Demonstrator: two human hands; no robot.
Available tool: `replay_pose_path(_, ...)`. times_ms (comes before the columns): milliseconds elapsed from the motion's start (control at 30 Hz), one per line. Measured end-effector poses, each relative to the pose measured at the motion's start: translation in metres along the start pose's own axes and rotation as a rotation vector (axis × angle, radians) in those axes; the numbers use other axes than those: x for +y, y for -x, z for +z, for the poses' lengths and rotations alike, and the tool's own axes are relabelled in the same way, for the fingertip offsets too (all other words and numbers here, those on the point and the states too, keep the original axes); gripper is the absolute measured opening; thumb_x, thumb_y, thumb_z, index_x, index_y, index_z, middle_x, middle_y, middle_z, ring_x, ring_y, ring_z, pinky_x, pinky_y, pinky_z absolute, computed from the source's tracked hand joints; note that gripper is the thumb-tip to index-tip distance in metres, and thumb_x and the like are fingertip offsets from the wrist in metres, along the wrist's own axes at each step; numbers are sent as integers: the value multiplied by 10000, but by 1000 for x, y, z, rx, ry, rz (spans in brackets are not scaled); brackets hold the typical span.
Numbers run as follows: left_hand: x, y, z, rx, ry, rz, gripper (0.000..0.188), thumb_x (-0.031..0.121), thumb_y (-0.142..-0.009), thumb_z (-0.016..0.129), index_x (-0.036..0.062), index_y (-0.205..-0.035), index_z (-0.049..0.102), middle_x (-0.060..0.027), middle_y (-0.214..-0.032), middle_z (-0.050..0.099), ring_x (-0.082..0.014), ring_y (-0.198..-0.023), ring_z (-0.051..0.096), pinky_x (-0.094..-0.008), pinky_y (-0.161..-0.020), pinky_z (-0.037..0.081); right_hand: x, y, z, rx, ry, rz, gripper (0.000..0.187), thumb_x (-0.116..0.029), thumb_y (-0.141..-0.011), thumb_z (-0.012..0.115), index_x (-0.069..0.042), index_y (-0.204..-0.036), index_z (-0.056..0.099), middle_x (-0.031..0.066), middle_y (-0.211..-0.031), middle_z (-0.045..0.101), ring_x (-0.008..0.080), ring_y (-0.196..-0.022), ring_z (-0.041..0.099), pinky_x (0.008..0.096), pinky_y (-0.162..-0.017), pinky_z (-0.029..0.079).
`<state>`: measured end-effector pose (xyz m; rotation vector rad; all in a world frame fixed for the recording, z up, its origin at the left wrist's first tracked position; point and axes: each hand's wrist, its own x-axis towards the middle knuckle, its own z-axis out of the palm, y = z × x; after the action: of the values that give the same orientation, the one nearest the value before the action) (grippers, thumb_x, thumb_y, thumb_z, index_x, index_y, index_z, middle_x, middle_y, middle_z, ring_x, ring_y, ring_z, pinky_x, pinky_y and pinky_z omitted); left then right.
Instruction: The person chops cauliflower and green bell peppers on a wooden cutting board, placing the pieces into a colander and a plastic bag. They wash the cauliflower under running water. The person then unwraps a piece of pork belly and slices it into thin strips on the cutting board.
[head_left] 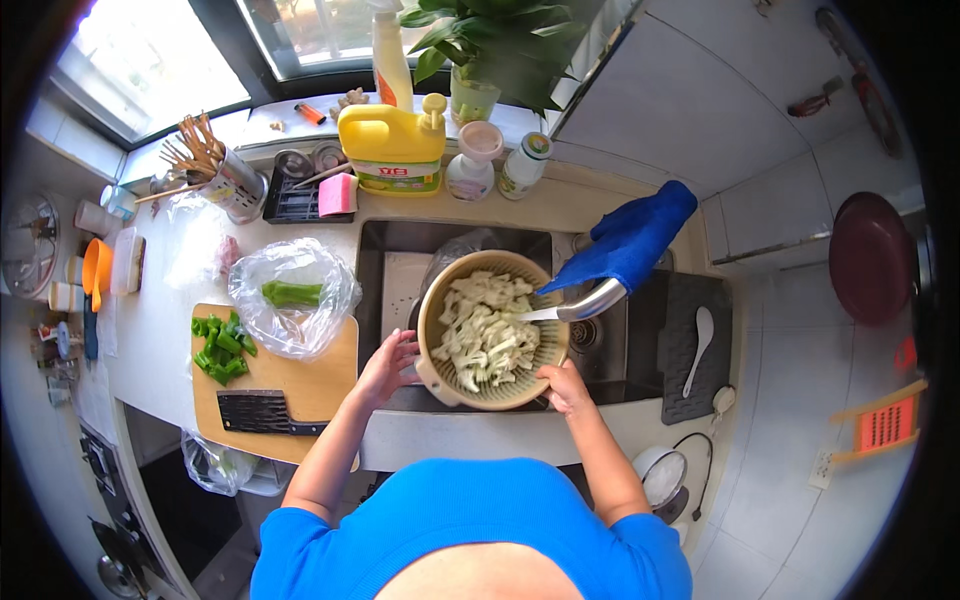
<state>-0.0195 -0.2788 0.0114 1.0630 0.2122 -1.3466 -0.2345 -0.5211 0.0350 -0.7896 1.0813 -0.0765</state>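
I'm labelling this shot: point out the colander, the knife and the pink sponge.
Colander (518, 394), head view: near inner wall.
Knife (256, 411), head view: dark blade.
Pink sponge (337, 195), head view: pink face.

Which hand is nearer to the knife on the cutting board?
The left. The left hand is by the colander's left side, above and right of the knife in the picture. The right hand is at the colander's right side, farther away.

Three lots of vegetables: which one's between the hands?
The chopped whitish vegetable in the beige colander, between left hand and right hand. The chopped green pepper lies on the cutting board; the larger green piece, in the clear plastic bag.
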Motion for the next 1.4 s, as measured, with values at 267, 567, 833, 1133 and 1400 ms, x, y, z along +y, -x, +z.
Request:
replay_pose_path(267, 7, 6, 14, -258, -191, 49, 761, 513, -897, 505, 222, -1479, 112, -74, -1466, 272, -274, -1317, 318, -530, -948, 400, 1, -3, 3, -15, -12, -6, 515, 132, -711, 457, 15, -1213, 447, 145, -1110, 539, 275, -1007, 571, 390, -805, 508)
replay_pose_path(567, 9, 5, 28, -200, -9, -107, 682, 97, -811, 575, 147, -1415, 262, -102, -1318, 433, -249, -1188, 455, -430, -958, 416, -12, 10, 2, -31, 280, -49, 495, 66, -721, 481, 55, -1215, 458, 133, -1042, 564, 211, -906, 566, 306, -751, 472)
replay_pose_path(833, -7, -14, 33, -72, -89, -41, 651, -80, -677, 459, 26, -1314, 378, -155, -1222, 514, -259, -1090, 539, -356, -908, 476, 6, -30, -21, 147, 482, -428, 508, -25, -791, 509, -23, -1293, 429, 184, -1121, 588, 278, -1047, 569, 344, -873, 446)
replay_pose_path(1133, -22, -52, 9, -183, -2, -71, 638, -90, -659, 457, 2, -1288, 404, -164, -1215, 525, -289, -1094, 546, -399, -934, 467, 3, -30, 46, -2, 1304, -1158, 456, -104, -816, 605, -94, -1261, 503, 226, -1293, 424, 410, -1209, 413, 472, -980, 406)
replay_pose_path(1400, -22, -53, 13, -180, 68, -139, 597, -92, -661, 458, -10, -1252, 420, -170, -1187, 539, -304, -1050, 571, -456, -893, 484, 25, -47, 81, -264, 1889, -990, 531, -565, -819, 528, -286, -1270, 547, 166, -1497, 211, 424, -1362, 190, 637, -1047, 191)
